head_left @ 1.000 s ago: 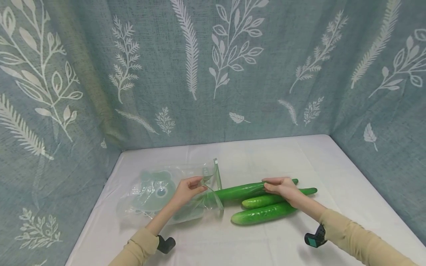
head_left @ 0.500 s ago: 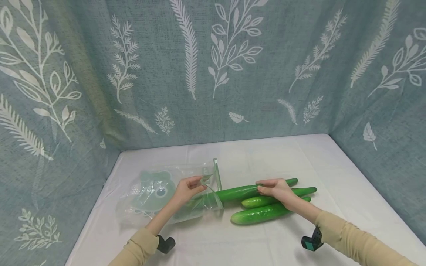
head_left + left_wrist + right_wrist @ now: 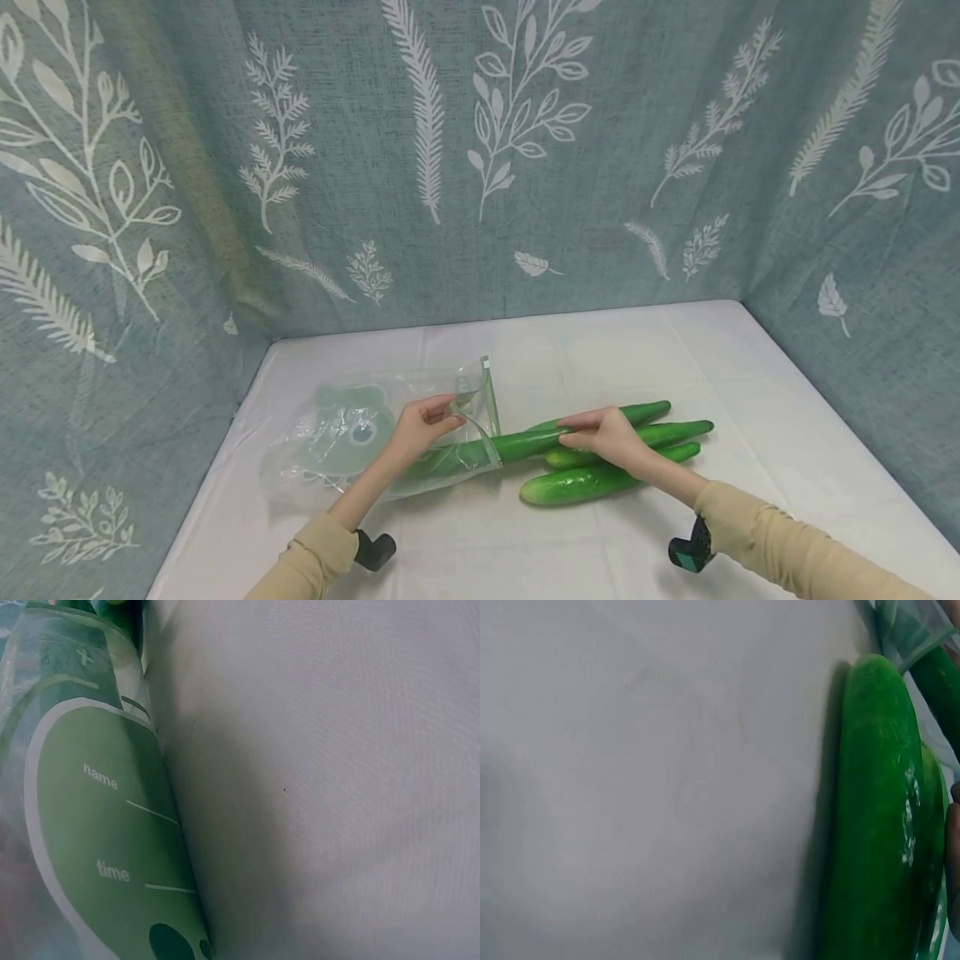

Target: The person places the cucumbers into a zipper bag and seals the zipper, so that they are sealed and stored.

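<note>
Right fingers (image 3: 588,418) pinch cucumber (image 3: 521,446), far end inside bag (image 3: 491,402).

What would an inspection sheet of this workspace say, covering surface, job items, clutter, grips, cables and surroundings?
Surface: white tablecloth, lightly creased.
Job items: clear bag with green print, including "name" and "time" lines, mouth open; held cucumber partway inside it; three other cucumbers on the cloth, right of the bag.
Clutter: nothing seen.
Grips: left grip pinches the bag at its mouth; right grip pinches the held cucumber's outer end.
Cables: nothing seen.
Surroundings: blue-green curtains with white plant prints, behind and at both sides.
</note>
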`<action>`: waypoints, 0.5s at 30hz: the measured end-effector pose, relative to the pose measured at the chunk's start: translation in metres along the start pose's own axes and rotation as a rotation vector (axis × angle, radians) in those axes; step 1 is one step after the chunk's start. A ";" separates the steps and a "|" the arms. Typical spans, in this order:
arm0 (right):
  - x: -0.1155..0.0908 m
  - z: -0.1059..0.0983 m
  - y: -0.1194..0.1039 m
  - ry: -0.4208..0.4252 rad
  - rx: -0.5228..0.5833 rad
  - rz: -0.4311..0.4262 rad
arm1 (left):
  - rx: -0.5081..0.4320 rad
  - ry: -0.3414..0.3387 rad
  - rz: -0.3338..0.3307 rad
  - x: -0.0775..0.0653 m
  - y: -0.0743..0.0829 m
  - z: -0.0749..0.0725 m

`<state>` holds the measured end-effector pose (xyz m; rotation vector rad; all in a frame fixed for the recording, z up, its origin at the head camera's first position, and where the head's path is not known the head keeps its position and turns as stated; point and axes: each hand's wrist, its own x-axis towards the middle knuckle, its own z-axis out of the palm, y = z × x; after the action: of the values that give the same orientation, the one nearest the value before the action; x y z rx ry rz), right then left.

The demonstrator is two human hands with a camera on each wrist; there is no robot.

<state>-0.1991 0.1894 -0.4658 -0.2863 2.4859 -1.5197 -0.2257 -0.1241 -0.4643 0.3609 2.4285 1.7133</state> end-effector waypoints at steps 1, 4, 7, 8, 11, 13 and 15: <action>0.000 0.002 -0.001 -0.005 -0.006 -0.018 | -0.002 0.004 -0.003 0.000 0.000 0.000; 0.002 0.009 -0.003 -0.004 -0.041 -0.074 | 0.000 0.000 -0.002 0.000 0.000 0.000; 0.004 0.017 -0.006 0.002 -0.091 -0.142 | -0.012 -0.005 0.000 -0.001 0.000 0.000; 0.005 0.019 -0.007 0.005 -0.105 -0.160 | -0.013 -0.005 0.000 -0.001 0.000 0.000; 0.007 0.027 -0.009 0.000 -0.120 -0.197 | -0.015 -0.005 0.000 -0.002 0.000 0.000; 0.008 0.032 -0.010 -0.009 -0.109 -0.205 | -0.010 0.001 -0.002 -0.002 0.001 0.001; 0.010 0.036 -0.011 -0.017 -0.100 -0.216 | -0.010 0.003 -0.005 -0.003 0.001 0.001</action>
<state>-0.1979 0.1515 -0.4726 -0.5999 2.5928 -1.4621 -0.2228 -0.1238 -0.4635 0.3504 2.4194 1.7248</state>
